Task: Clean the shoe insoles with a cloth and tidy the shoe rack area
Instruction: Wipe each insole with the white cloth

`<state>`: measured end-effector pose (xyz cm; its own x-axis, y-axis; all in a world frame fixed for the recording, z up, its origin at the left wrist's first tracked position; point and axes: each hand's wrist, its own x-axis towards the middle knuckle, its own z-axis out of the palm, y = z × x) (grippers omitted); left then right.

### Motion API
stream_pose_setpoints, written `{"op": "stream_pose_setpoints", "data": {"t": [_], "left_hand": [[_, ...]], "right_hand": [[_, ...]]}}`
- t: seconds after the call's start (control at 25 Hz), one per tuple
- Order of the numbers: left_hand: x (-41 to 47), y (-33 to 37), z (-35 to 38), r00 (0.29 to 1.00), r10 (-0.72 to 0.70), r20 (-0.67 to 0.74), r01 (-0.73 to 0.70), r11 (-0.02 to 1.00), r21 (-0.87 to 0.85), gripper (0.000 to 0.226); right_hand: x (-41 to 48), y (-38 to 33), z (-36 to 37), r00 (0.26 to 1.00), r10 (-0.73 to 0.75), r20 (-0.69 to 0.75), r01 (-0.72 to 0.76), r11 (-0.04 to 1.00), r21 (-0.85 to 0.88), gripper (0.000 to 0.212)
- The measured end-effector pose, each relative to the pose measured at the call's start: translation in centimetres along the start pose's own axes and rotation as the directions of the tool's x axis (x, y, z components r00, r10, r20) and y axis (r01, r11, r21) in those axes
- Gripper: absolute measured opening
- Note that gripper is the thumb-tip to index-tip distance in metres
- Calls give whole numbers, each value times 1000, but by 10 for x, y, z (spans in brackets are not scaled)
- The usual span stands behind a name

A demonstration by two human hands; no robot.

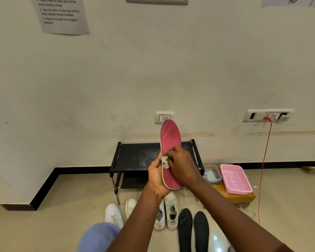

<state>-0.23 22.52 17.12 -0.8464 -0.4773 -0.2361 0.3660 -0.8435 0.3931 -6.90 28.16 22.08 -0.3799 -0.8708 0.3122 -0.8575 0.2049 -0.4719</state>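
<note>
Down low, a blue-clad knee sits under two forearms reaching up. Left hand wraps the heel end of the pink insole, fingers curled round its edge, holding it upright. Right hand pinches a small pale cloth and presses it onto the insole's middle, just above the left-hand grip. Behind the grip stands the black shoe rack. Below it, white sneakers line the floor, and two black insoles lie beside them. Right of the grip, a pink basket rests by a clear container.
</note>
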Motion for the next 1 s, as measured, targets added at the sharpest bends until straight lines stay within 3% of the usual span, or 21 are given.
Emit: {"op": "stream_pose_setpoints", "data": {"t": [0.16,0.24,0.36,0.56,0.72,0.92,1.0], "left_hand": [[-3,-6,4,1000,-15,-1,15,1000,26,47],[-2,-5,3,1000,-2,10,2,1000,8,52],[1,-1,-1,1000,11,9,-11,999,-32,56],[8,2,-9,998,-65,-25,64,998,-29,59],[2,-4,-6,999,-35,-29,34,998,-60,51],[-3,-9,2,997,-38,-62,39,999,25,40],[-2,-10,-3,997,-29,-69,31,999,35,39]], "right_hand": [[3,-1,-7,984,63,-164,-63,998,7,21],[-4,-3,-4,996,33,-86,-39,997,-71,24],[-14,-6,-3,995,69,66,-68,998,-8,29],[-36,-9,0,991,25,134,-27,1000,15,26],[-20,-8,-3,996,73,50,-75,997,25,21],[16,0,-6,985,129,-110,-119,988,94,15],[21,2,-7,985,130,-111,-121,989,85,17]]}}
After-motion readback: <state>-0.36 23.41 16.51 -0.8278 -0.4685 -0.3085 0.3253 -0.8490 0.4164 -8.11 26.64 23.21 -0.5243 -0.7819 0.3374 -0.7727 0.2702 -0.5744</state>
